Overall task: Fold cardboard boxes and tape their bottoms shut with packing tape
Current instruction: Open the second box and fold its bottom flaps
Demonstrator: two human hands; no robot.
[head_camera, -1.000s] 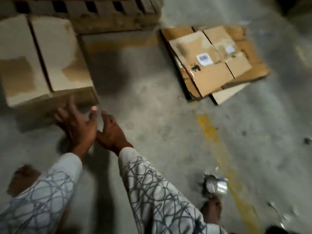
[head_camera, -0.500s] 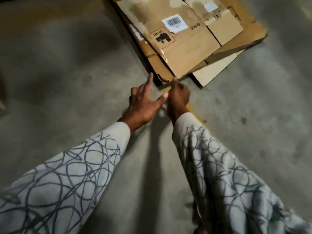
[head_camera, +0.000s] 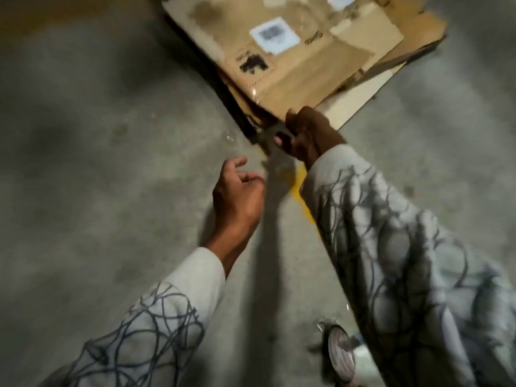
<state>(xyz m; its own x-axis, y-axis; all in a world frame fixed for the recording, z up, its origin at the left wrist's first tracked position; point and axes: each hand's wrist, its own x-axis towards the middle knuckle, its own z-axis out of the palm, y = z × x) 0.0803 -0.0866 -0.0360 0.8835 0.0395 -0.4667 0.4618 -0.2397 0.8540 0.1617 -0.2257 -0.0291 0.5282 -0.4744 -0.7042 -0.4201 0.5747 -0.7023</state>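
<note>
Head view: our right hand (head_camera: 310, 132) grips a corner of the flattened box (head_camera: 307, 74); our left hand (head_camera: 237, 191) hangs loosely curled, empty.

Right hand (head_camera: 310, 135) now around cardboard corner (head_camera: 275, 106)

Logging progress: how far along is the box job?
Done: no folded or taped box shows here. In hand: the right hand grips a corner of the flattened boxes; the left hand holds nothing. Left: folding and taping; the tape roll lies on the floor.
</note>
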